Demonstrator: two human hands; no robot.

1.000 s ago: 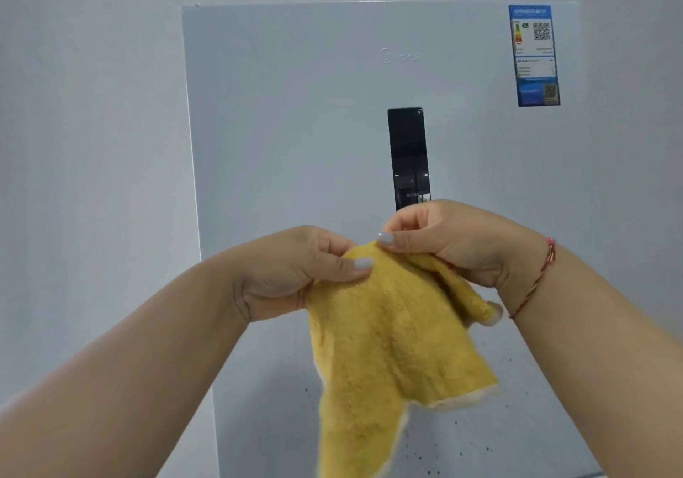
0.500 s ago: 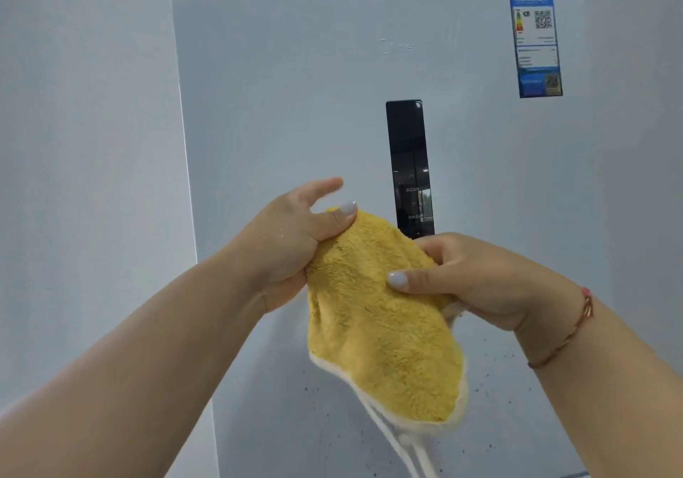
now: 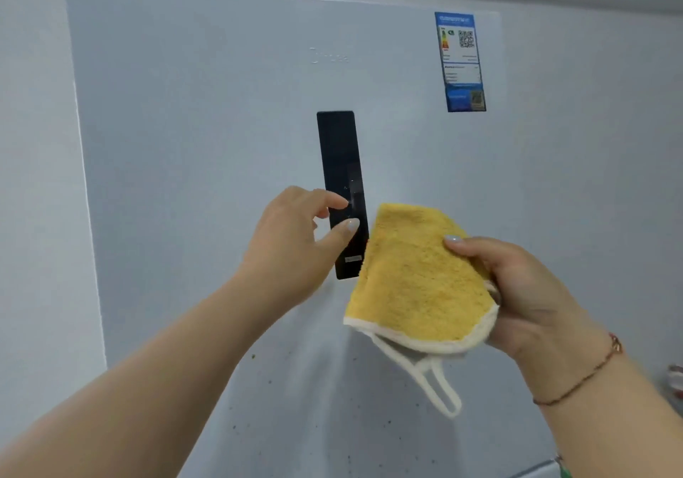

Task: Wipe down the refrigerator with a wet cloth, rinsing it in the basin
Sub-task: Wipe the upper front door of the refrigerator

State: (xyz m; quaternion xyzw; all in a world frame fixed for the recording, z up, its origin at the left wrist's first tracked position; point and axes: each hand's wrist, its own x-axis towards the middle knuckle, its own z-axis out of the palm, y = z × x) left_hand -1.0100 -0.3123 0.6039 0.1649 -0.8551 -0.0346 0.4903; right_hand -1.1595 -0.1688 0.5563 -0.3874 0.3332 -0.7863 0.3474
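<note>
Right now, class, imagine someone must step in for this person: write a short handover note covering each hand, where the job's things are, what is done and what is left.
Left hand: free, fingers loosely curled, in front of the black control panel; contact cannot be judged.
Right hand: grips the folded yellow cloth, its white hanging loop dangling below.
Refrigerator door: straight ahead, energy label at upper right.
Done: cloth folded, ready for wiping.
Left: dark specks dot the lower door, so wiping remains. The basin is not in view; find it for rinsing.
</note>
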